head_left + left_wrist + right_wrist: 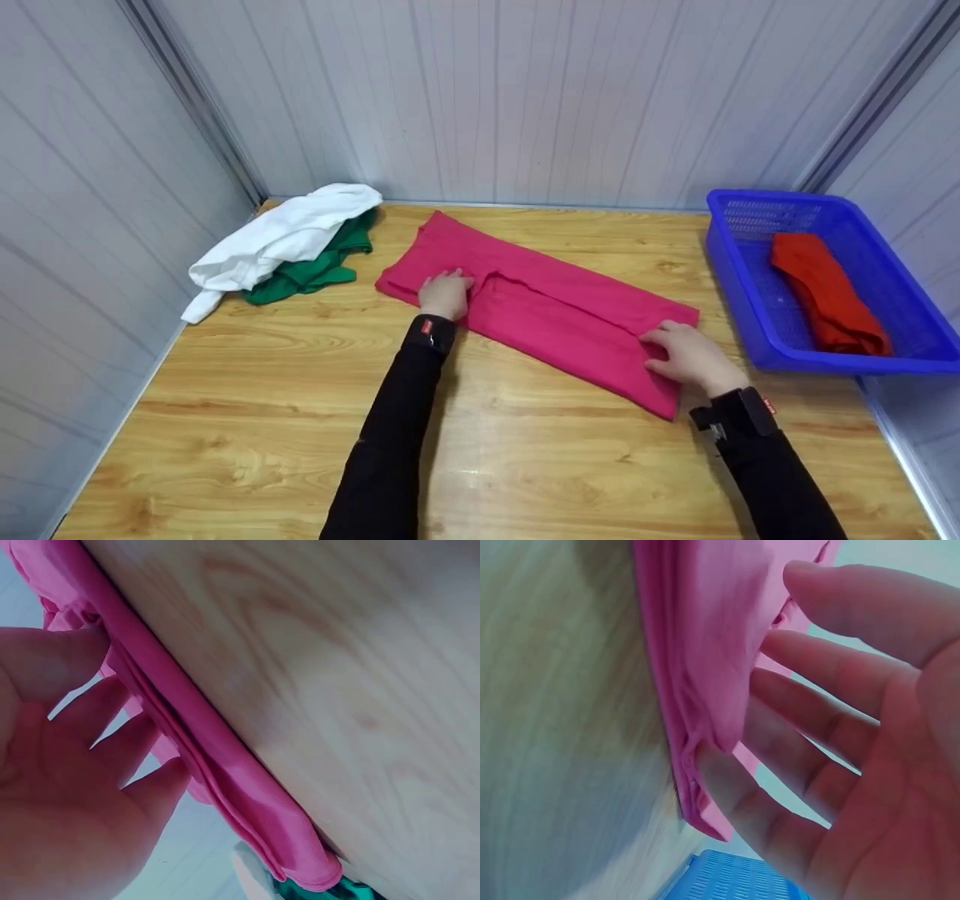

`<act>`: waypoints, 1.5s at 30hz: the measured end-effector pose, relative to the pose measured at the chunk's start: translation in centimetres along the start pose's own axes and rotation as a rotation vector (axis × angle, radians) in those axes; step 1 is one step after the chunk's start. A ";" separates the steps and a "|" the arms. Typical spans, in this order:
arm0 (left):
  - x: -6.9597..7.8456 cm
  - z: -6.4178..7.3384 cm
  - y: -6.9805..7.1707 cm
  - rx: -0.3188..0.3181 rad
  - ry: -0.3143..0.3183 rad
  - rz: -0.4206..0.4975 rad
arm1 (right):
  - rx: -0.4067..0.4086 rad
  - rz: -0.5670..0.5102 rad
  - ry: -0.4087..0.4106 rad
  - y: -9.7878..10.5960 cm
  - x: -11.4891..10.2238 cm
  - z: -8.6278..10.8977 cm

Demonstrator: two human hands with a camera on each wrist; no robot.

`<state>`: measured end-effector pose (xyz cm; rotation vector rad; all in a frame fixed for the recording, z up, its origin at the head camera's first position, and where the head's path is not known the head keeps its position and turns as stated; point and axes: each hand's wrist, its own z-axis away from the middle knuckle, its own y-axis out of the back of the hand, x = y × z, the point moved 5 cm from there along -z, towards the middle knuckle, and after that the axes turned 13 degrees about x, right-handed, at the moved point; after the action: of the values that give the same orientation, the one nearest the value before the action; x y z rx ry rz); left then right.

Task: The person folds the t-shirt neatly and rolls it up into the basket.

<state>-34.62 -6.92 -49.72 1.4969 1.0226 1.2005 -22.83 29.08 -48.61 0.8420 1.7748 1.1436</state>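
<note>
A pink garment [555, 315], folded into a long strip, lies slantwise on the wooden table. My left hand [445, 294] rests on its left part; in the left wrist view the thumb and fairly straight fingertips [176, 769] touch the cloth, and its far side hides some contact. Toward the right end, my right hand [694, 356] touches the garment with spread fingers. In the right wrist view those fingers [817, 671] reach against the layered edge, while the thumb stands apart from them. One fold leaves a dark slit along the middle of the strip.
A white garment [292, 232] lies crumpled over a green one [315, 274] at the back left. On the right stands a blue plastic basket [765, 322] holding a folded orange-red cloth [829, 296]. Panelled walls [495, 97] enclose the wooden table [247, 420] at the back and sides.
</note>
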 end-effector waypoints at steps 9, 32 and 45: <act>-0.2 -0.4 -0.1 -0.003 -0.006 -0.038 | -0.024 0.002 0.013 -0.1 -0.3 0.2; 4.8 4.4 -0.5 0.016 0.039 -0.026 | -0.019 -0.067 -0.039 1.1 -0.8 -4.2; 9.7 7.3 -0.6 0.007 -0.113 0.032 | -0.048 -0.168 0.039 -1.5 -0.9 -8.9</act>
<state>-25.72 1.39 -48.92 1.5737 0.9311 1.1224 -30.66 24.53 -47.68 0.6329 1.8056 1.0944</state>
